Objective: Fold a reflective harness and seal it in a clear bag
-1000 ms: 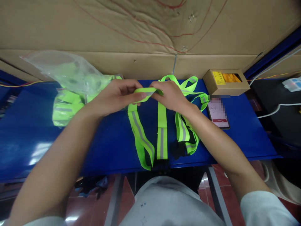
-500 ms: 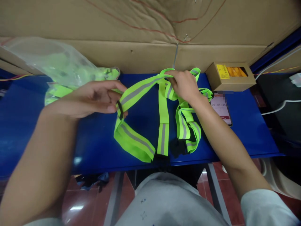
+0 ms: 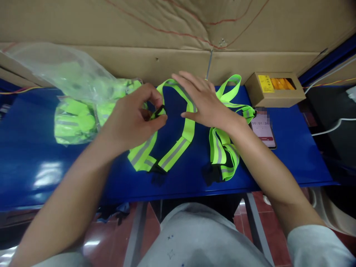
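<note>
A neon-green reflective strap harness (image 3: 178,146) lies on the blue table (image 3: 33,159), its grey-striped bands forming a loop. My left hand (image 3: 133,116) pinches a black buckle on one band between thumb and fingers. My right hand (image 3: 204,102) is open, fingers stretched flat over the band at the loop's right side. A bunched part of green straps (image 3: 224,148) lies just right of my right wrist.
A clear plastic bag (image 3: 69,92) with more green straps sits at the table's back left. A small cardboard box (image 3: 275,89) and a phone (image 3: 263,128) lie at the right. A cardboard wall (image 3: 167,37) rises behind the table. White cables run far right.
My left hand moved right and shifted its pinch to the buckle. My right hand let go of the strap and opened flat over it. The loop now lies lower on the table.
</note>
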`<state>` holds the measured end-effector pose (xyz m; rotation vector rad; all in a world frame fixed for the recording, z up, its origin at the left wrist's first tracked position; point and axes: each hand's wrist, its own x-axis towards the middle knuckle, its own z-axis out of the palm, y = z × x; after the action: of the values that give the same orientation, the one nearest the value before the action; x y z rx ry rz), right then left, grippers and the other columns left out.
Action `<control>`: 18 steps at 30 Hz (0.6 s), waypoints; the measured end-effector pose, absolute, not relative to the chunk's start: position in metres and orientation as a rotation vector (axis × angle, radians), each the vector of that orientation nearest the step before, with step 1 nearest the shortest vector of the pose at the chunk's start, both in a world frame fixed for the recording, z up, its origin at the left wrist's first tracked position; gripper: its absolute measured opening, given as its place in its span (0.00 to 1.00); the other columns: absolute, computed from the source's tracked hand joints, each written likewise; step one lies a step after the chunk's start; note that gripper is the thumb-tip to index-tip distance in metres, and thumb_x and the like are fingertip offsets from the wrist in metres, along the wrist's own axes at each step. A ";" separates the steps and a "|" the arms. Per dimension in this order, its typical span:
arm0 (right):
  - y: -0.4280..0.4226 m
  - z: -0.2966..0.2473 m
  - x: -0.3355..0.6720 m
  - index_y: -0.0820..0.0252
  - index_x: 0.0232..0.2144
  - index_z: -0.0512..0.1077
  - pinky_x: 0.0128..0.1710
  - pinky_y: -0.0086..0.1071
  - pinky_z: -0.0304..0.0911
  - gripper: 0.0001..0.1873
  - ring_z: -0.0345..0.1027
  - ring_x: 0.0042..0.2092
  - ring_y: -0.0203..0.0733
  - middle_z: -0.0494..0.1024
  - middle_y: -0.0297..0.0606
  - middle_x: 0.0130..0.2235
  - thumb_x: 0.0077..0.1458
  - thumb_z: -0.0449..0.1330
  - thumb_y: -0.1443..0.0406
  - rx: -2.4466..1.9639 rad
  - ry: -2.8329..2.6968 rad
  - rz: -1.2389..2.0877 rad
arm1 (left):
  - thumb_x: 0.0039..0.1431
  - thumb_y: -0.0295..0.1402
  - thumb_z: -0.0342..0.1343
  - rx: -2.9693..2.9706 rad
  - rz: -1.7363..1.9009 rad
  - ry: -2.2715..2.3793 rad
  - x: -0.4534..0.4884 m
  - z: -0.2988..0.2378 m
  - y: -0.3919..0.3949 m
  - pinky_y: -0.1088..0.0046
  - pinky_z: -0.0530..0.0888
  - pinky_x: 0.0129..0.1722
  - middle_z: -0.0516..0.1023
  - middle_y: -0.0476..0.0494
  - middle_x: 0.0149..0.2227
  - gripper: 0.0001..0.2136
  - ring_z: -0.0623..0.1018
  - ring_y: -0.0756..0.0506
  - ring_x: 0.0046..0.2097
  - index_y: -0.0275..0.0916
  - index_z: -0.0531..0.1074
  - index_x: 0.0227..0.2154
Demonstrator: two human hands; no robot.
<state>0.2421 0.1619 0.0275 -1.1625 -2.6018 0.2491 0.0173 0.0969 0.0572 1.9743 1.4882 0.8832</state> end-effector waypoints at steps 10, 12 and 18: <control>0.161 0.031 0.233 0.51 0.53 0.74 0.57 0.46 0.59 0.13 0.71 0.54 0.53 0.81 0.38 0.54 0.70 0.54 0.65 -1.065 -2.362 0.286 | 0.58 0.41 0.67 1.877 0.705 1.241 0.005 0.035 0.090 0.77 0.70 0.29 0.75 0.50 0.42 0.18 0.72 0.52 0.31 0.44 0.70 0.47; 0.167 0.029 0.239 0.51 0.51 0.74 0.56 0.46 0.59 0.14 0.70 0.54 0.54 0.81 0.40 0.53 0.69 0.53 0.68 -1.094 -2.347 0.240 | 0.59 0.46 0.67 1.828 0.496 1.214 -0.014 0.027 0.089 0.74 0.76 0.35 0.79 0.47 0.42 0.21 0.79 0.47 0.38 0.44 0.73 0.52; 0.184 0.020 0.251 0.50 0.48 0.79 0.57 0.47 0.60 0.16 0.69 0.58 0.54 0.79 0.41 0.54 0.68 0.54 0.70 -1.209 -2.337 0.213 | 0.63 0.41 0.65 1.522 0.177 1.027 -0.063 0.011 0.074 0.68 0.82 0.42 0.86 0.41 0.47 0.18 0.86 0.39 0.48 0.42 0.79 0.53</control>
<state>0.2508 0.1836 0.0201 -1.2092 -2.3371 0.2131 -0.0626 0.0736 0.0110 1.5223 1.0272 0.1769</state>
